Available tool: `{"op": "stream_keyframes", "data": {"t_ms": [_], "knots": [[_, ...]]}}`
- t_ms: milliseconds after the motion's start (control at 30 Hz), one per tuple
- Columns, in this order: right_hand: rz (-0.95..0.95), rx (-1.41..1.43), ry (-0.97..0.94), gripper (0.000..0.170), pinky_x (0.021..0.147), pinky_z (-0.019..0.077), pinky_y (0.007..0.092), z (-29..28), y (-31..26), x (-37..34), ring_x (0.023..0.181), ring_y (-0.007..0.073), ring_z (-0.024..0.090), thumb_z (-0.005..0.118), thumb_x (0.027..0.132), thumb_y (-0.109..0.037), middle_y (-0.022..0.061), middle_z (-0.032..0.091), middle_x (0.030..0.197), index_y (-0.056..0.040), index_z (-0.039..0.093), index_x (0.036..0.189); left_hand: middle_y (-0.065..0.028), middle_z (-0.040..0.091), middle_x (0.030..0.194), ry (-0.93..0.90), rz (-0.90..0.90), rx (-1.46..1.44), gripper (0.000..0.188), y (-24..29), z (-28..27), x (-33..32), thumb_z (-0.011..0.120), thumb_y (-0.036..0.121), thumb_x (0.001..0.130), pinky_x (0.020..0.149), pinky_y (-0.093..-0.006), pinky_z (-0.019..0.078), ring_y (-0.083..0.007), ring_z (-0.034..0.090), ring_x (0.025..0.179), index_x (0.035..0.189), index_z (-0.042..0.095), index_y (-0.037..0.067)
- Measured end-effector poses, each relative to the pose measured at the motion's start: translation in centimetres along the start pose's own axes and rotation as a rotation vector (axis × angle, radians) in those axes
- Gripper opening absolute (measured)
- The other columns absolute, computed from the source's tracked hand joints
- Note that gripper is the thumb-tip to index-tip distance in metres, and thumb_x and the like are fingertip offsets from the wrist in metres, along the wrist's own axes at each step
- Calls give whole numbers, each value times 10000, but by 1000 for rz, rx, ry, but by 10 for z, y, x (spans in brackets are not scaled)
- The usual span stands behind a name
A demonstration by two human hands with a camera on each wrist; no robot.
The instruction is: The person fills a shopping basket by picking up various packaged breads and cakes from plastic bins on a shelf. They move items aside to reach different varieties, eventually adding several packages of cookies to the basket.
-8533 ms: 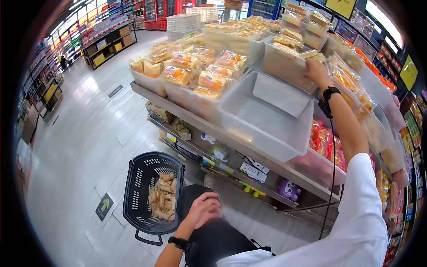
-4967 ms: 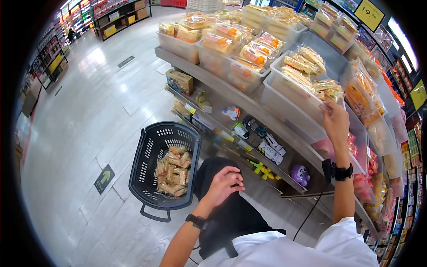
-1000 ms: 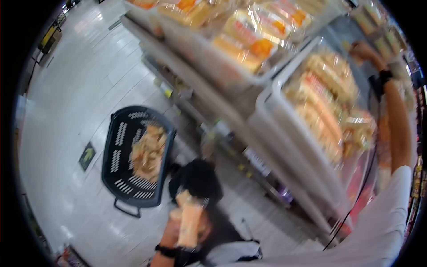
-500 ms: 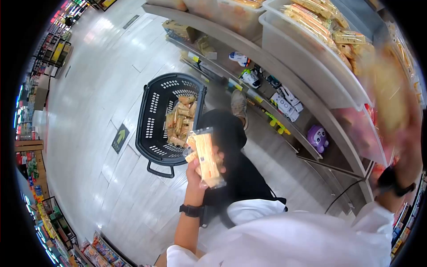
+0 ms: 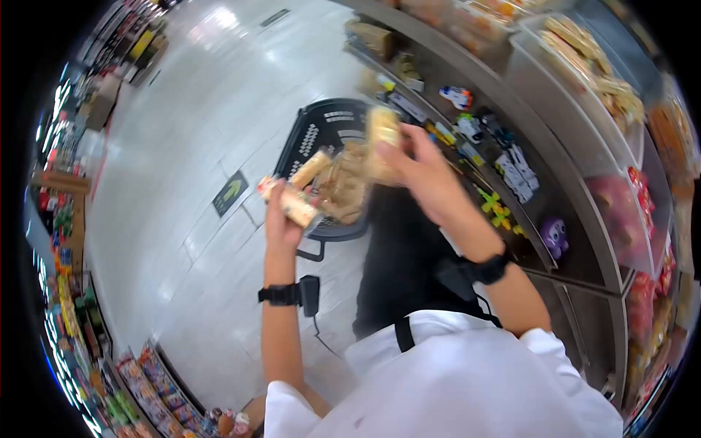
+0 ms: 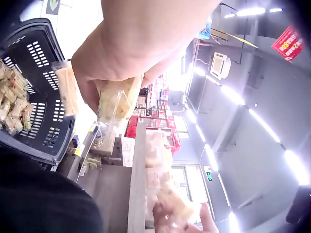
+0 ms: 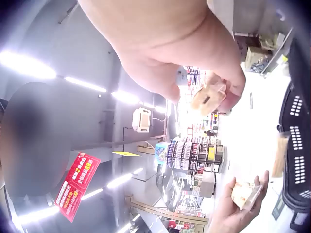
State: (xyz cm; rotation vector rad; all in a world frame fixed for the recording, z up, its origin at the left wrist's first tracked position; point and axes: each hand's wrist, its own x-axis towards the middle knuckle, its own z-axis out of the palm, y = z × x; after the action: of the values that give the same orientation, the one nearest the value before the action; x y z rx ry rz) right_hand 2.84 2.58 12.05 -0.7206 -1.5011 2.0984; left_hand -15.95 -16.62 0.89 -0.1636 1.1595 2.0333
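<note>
My left hand (image 5: pixel 283 223) grips a clear-wrapped bread (image 5: pixel 299 208) beside the basket's near left side. Another wrapped bread (image 5: pixel 310 169) is apart from the fingers, in the air over the basket; it also shows in the left wrist view as a loose bread piece (image 6: pixel 67 91). My right hand (image 5: pixel 431 175) holds a pale wrapped bread (image 5: pixel 382 139), blurred, over the basket's right rim. Its thumb and fingers pinch this bread (image 7: pixel 209 98) in the right wrist view. The black basket (image 5: pixel 292 150) stands on the floor, with several wrapped breads (image 5: pixel 347 190) heaped inside.
On the right, a display shelf carries clear bread tubs (image 5: pixel 577 109). Toys, including a purple one (image 5: pixel 553 237), sit on its lower shelf (image 5: pixel 526 212). A dark-trousered leg (image 5: pixel 394 255) is beside the basket. A floor arrow sign (image 5: pixel 231 192) lies left of the basket.
My right hand has come from the tubs to the basket with a bread. The left hand has moved left, and one of its two breads has left its fingers.
</note>
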Motion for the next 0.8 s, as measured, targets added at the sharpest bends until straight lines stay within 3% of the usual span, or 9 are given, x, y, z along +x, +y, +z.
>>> {"op": "stream_keyframes", "data": {"t_ms": [100,167,300,433,500,533,633,700,800], "knots": [[-96,245,142,503,847,488,279,34,10,10,1028,160,591,685,880,-221,138,575,1158,24,440,1245,-132,558,1138,58,-20,-57,456,5,2,-19,613,290,900,842,-467,542,-333,579,1075,1251,414,78],[-120,367,-21,413,861,477,272,39,14,8,1010,149,598,676,880,-169,124,576,1155,22,490,1195,-141,548,1168,78,-46,-41,458,4,-1,-25,596,269,895,860,-474,538,-338,571,1088,1260,402,72],[-92,210,-169,217,801,485,237,19,28,-19,940,121,620,657,877,-80,75,613,1061,3,574,1059,-146,526,1187,93,-30,-75,443,6,-7,-19,563,198,872,924,-515,517,-348,552,1102,1263,405,64],[-135,-82,-115,172,796,516,245,-34,12,-62,869,110,647,645,875,-64,53,653,951,9,598,1024,-168,505,1220,47,-52,-153,395,4,-11,-1,572,176,873,972,-578,477,-367,512,1158,1230,432,85],[-106,-228,-90,166,940,476,293,-68,1,-86,1019,152,617,612,900,-48,100,639,1061,9,599,1056,-152,505,1221,85,66,-13,387,3,7,-1,576,178,865,987,-633,439,-352,504,1166,1215,457,62],[-88,-223,-60,167,941,475,299,-84,-3,-97,1027,153,614,616,898,-45,100,640,1066,8,602,1055,-134,527,1094,51,48,-14,344,2,-1,9,570,195,878,923,-664,462,-309,536,1071,1180,475,57],[-92,-300,100,162,942,465,305,-129,-22,-130,1040,155,609,615,893,-27,93,649,1056,13,608,1050,-124,552,1059,-54,4,-43,339,3,-31,40,572,224,889,925,-651,459,-271,555,1010,1174,484,64],[-148,-401,250,152,887,489,289,-154,-45,-144,964,141,630,632,877,-40,78,664,1006,18,629,1017,-85,584,1005,111,47,-112,285,0,-45,65,580,227,904,915,-635,470,-221,577,913,1132,512,70],[-296,-635,380,133,879,481,289,-177,-108,-157,962,141,630,626,878,-64,68,667,980,6,639,990,-31,571,812,283,153,-111,223,-1,6,58,614,296,928,793,-470,525,-171,572,740,988,541,93]]}}
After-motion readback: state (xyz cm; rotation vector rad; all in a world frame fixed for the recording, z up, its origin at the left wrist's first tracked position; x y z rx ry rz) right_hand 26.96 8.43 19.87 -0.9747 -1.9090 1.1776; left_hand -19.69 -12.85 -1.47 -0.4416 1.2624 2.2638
